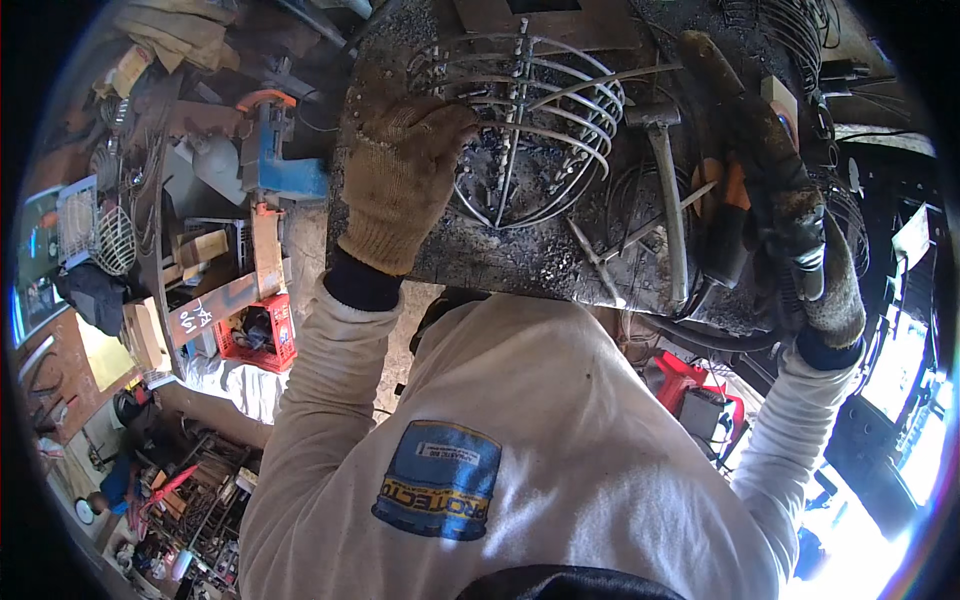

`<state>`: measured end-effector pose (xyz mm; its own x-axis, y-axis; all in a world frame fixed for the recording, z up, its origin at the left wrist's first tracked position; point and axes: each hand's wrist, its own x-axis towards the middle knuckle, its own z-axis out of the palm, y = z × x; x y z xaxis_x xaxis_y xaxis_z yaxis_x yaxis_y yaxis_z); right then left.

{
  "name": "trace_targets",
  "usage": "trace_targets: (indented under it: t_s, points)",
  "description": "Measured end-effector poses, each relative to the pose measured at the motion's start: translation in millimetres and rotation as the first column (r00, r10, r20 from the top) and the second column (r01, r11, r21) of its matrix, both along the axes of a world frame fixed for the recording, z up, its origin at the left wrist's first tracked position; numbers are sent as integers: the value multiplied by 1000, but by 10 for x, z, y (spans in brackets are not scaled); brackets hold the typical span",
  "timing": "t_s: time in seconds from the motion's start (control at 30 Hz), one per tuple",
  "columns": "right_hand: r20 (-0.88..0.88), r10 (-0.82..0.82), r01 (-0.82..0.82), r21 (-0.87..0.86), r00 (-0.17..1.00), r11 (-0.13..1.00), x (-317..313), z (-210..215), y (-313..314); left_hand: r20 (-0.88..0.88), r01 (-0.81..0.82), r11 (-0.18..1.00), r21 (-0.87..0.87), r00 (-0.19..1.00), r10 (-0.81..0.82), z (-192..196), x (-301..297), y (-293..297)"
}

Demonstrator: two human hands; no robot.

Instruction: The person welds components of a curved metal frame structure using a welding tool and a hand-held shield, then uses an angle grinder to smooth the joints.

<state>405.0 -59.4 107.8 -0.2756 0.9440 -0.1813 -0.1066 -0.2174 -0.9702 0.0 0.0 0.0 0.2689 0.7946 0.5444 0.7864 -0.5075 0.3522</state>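
Observation:
A curved wire frame (514,128), built of bent metal rods with a ribbed rod up its middle, lies on the dark worktable. At its left side my left hand (410,165), in a brown knit glove, is closed on the edge; the fingertips are partly hidden. My gloved right hand (812,240) is wrapped round a dark, long electrode holder (735,100) at the right. From the holder's far end a thin welding electrode (600,87) reaches left, over the frame's curved rods.
A metal hammer (662,180) lies right of the frame, beside an orange-and-black tool (728,225). Loose short rods (595,262) are near the front edge. Wire coils (790,35) sit at back right. Left are a blue clamp-like machine (280,150) and a red crate (255,335).

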Motion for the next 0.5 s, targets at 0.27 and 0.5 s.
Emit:
trace_targets:
  t_s: [0.27, 0.5]
  points:
    - [343, -5, 64, -160, 939, 985, 283, -30, -9, 16, -25, 1000, -6, 1000, 25, -11, 18, -4]
    - [287, -78, 144, -219, 955, 965, 182, -23, -10, 17, -14, 1000, 15, 1000, 14, -33, 10, 0]
